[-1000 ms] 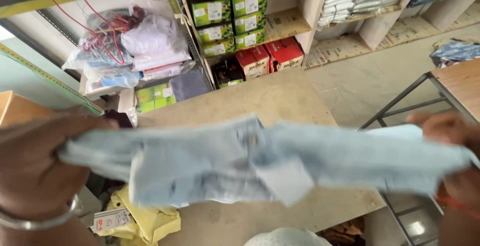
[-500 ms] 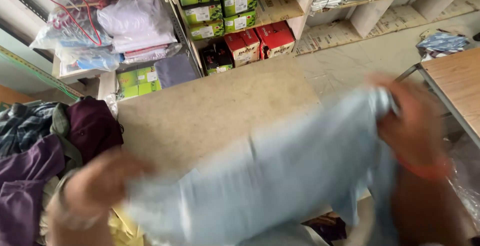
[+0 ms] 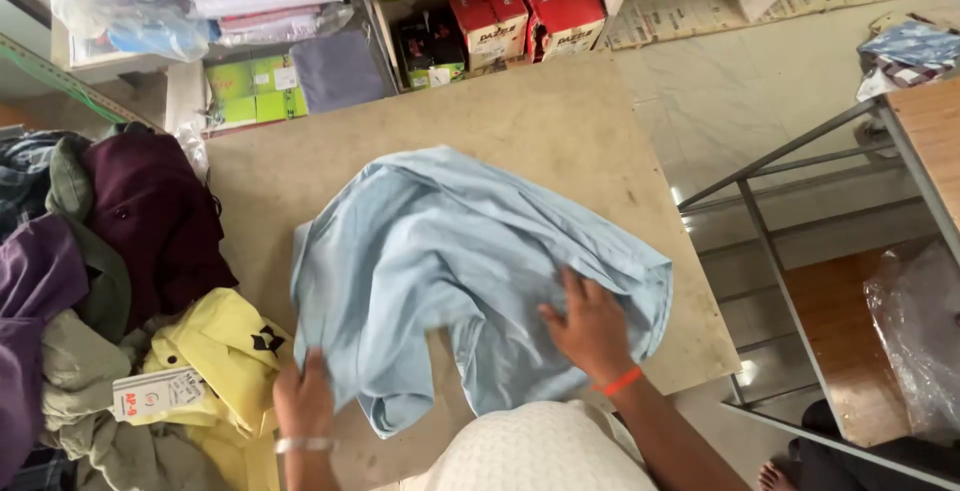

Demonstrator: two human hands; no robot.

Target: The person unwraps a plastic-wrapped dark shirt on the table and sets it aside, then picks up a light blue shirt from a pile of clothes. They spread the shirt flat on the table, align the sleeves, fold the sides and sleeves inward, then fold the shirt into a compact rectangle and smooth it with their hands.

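Looking down from the head camera, I see a light blue shirt (image 3: 450, 271) lying crumpled on the tan counter (image 3: 560, 141), roughly in its middle. Its long axis runs on a slant, from the upper left near the back of the counter down toward the right front edge, with a loose flap hanging toward me at the lower left. I cannot make out a collar or which end is the top; the folds hide that.

My right hand (image 3: 590, 326) lies flat on the shirt's lower right part, fingers spread wide and pressing the cloth, gripping nothing. An orange band sits on that wrist. My left hand (image 3: 303, 396) is at the shirt's lower left edge, touching the cloth; its fingers are tucked against the fabric, and I cannot tell whether the grip is closed on it. A metal bangle rings that wrist.

Just left of the shirt lies a yellow garment (image 3: 225, 351) with a paper tag, and beyond it a maroon garment (image 3: 150, 221) in a heap of clothes cut off by the left border. Red boxes (image 3: 545, 16) stand on the shelf behind the counter. My arms are cut off at the bottom.
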